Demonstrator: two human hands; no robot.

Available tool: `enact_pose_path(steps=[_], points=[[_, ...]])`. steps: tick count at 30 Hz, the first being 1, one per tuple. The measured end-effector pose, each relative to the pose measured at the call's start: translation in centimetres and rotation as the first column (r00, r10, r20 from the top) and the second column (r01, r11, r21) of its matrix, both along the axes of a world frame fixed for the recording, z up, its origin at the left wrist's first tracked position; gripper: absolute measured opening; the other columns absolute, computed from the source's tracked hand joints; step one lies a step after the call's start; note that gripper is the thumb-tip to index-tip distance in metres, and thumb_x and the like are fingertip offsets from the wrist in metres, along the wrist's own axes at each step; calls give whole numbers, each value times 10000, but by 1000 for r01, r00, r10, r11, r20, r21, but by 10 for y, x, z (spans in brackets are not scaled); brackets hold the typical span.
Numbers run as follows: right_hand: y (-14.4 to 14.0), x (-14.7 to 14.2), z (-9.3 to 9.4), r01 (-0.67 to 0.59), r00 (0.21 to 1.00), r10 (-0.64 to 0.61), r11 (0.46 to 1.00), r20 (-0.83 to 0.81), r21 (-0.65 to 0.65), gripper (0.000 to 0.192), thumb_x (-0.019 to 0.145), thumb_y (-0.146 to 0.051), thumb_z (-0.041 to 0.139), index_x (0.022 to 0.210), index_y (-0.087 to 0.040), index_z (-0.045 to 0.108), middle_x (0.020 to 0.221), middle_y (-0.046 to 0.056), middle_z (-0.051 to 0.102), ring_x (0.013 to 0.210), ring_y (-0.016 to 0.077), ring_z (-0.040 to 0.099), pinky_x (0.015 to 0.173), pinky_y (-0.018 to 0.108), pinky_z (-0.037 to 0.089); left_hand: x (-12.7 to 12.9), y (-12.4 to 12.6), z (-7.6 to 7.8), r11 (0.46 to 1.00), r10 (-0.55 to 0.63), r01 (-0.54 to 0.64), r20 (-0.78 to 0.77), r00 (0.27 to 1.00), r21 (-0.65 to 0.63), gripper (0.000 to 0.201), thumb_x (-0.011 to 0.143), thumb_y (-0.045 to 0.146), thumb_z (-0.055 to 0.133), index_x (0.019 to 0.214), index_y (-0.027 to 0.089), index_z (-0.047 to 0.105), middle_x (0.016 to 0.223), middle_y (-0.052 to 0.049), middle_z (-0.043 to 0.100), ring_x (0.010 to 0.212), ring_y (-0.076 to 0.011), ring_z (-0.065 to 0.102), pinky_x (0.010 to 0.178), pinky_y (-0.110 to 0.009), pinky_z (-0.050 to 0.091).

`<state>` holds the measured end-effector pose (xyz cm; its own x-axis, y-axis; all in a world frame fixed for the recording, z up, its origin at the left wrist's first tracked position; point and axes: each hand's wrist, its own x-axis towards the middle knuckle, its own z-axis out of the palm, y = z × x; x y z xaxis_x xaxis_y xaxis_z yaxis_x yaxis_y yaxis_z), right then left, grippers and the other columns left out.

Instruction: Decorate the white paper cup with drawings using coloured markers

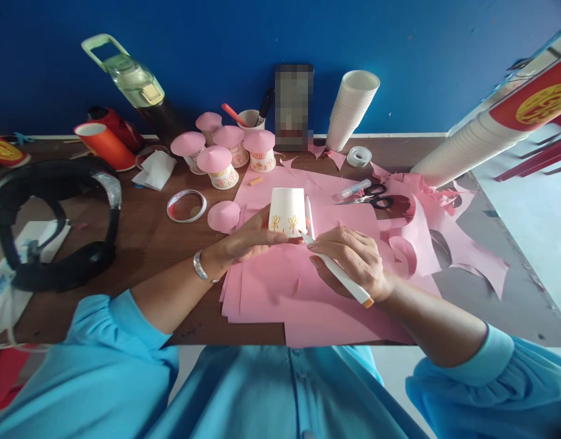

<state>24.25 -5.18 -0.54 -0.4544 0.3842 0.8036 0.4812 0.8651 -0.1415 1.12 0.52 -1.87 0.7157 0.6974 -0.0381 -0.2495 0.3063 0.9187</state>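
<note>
Seen from your head camera, your left hand [250, 239] closes its fingers around the near, lower rim of an upturned white paper cup [287, 211] marked with small orange flowers. The cup stands mouth-down on a spread of pink paper sheets [280, 286] near the middle of the brown wooden tabletop [138, 244], straight ahead of you, its long axis upright with a slight lean. Your right hand [353, 259] is curled shut around a white marker pen with an orange end cap [338, 271]. The pen slants from the cap near your wrist up and left to a tip touching the cup's lower right side, so both hands meet at the cup, the left one nearer. A pink paper disc [223, 216] lies just left of the cup. Pink-topped mushroom-like decorated cups [221, 166] cluster toward the far edge, black-handled scissors [376, 198] to the right.
</note>
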Motion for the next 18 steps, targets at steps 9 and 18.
enact_pose_path(steps=[9, 18], points=[[-1, 1, -1, -20, 1000, 20, 1000, -1, -17, 297, 951, -109, 666, 1239, -170, 630, 892, 50, 733, 772, 185, 729, 671, 298, 619, -1, 2, -11, 999, -35, 36, 49, 998, -11, 540, 857, 259, 807, 1380, 219, 677, 1270, -116, 785, 1231, -302, 734, 1058, -436, 596], [-2, -1, -1, -30, 1000, 30, 999, 6, -19, 256, 964, -111, 664, 1213, -154, 620, 890, 66, 734, 760, 186, 721, 656, 302, 627, -1, 3, -10, 998, -50, 50, -1, 999, 38, 472, 862, 298, 831, 1308, 204, 706, 1140, -99, 794, 1150, -268, 738, 975, -384, 588]])
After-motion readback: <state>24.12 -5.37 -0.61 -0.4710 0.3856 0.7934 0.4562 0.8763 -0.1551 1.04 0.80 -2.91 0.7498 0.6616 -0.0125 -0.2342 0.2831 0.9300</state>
